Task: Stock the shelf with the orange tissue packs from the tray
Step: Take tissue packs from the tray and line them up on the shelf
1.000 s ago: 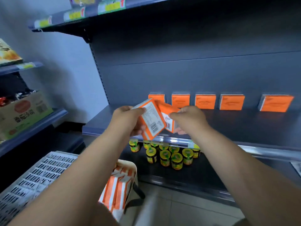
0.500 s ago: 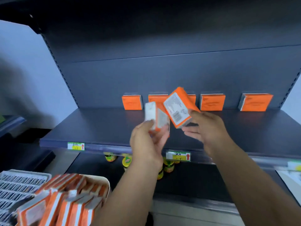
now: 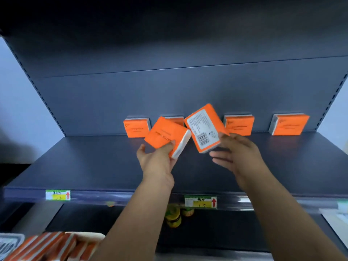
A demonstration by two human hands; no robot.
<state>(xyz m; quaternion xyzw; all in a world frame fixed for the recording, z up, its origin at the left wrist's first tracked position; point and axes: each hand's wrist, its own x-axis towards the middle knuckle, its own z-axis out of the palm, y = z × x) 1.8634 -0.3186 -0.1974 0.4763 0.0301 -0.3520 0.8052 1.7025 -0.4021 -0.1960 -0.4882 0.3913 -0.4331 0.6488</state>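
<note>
Tray (image 3: pixel 90 236) at bottom left, nearest the viewer and blurred, filled with orange tissue packs (image 3: pixel 47 245) standing on edge; a white slatted crate (image 3: pixel 10 241) sits just left of it; two bare forearms reach up and forward from the bottom edge; behind them, on a dim lower level, small yellow-lidded jars (image 3: pixel 173 217); above the jars runs the front edge of the dark grey shelf (image 3: pixel 94 166), bearing two yellow-green price labels with red arrows, one at left (image 3: pixel 57 194), one near the middle (image 3: pixel 200 201). Over the middle of the shelf, the left hand (image 3: pixel 156 162) grips a tilted orange pack (image 3: pixel 165 135), thumb on its orange face, fingers curled beneath; the right hand (image 3: pixel 239 153) pinches a second pack (image 3: pixel 204 127) by its lower corner, white barcode face towards the camera, other fingers stretched below it, blurred; the two held packs almost touch. Farthest back, a row of packs (image 3: pixel 239 125) stands upright against the rear panel, four visible, spaced apart, one partly hidden behind the held ones.
</note>
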